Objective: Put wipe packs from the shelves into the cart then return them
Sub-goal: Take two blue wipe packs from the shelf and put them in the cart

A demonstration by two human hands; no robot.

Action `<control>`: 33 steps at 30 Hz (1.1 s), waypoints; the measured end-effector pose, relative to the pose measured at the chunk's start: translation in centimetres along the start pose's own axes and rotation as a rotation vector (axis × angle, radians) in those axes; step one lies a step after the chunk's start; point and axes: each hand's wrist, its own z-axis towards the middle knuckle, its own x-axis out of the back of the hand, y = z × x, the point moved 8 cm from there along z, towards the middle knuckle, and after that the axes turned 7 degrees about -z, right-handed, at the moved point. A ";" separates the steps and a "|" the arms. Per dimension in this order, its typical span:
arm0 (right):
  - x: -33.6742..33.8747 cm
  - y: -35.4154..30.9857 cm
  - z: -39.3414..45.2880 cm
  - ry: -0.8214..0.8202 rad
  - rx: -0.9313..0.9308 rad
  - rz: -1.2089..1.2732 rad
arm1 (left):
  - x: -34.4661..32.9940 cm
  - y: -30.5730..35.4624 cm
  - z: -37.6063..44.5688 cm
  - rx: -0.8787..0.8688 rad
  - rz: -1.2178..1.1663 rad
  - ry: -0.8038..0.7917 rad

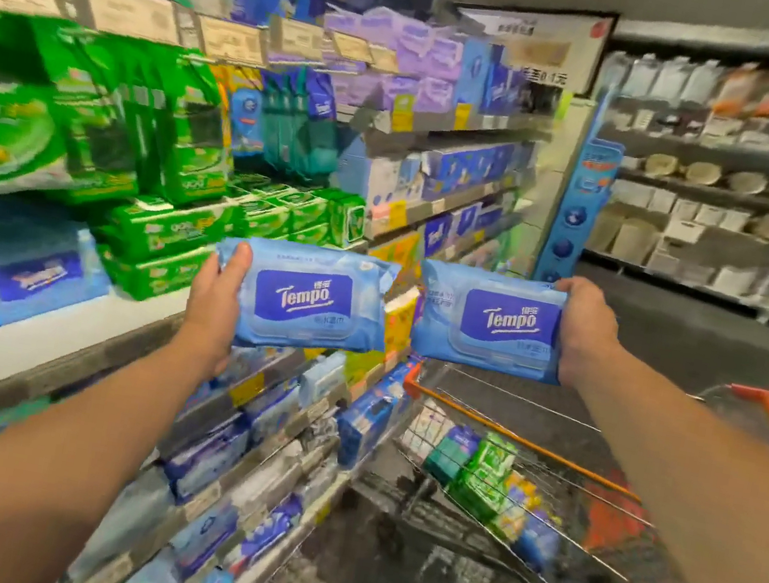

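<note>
I hold two light-blue Tempo wipe packs up in front of me. My left hand (216, 298) grips the left pack (304, 301) by its left end, thumb on the front. My right hand (581, 332) grips the right pack (487, 318) by its right end. Both packs hang in the air between the shelves and the cart. Below the right pack stands the wire cart (523, 452) with orange rim; several packs, green, teal and blue, lie in its basket. On the white shelf (32, 344) at left lies another blue Tempo pack (34, 273).
Green wipe packs (163, 234) are stacked on the shelf left of my left hand. Lower shelves (252, 462) hold blue tissue and wipe packs. A blue display stand (579, 196) rises behind the right pack. Across the dark aisle floor (700, 339), shelves carry plates and housewares.
</note>
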 end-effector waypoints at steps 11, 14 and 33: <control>18.1 4.5 21.9 0.198 -0.154 0.064 | -24.5 -20.5 9.7 0.178 0.031 -0.184; 20.5 6.0 26.5 0.235 -0.202 0.055 | -29.2 -24.3 11.2 0.213 0.042 -0.222; 21.3 20.6 51.2 0.457 -0.466 -0.060 | -43.2 -57.1 24.3 0.535 0.297 -0.395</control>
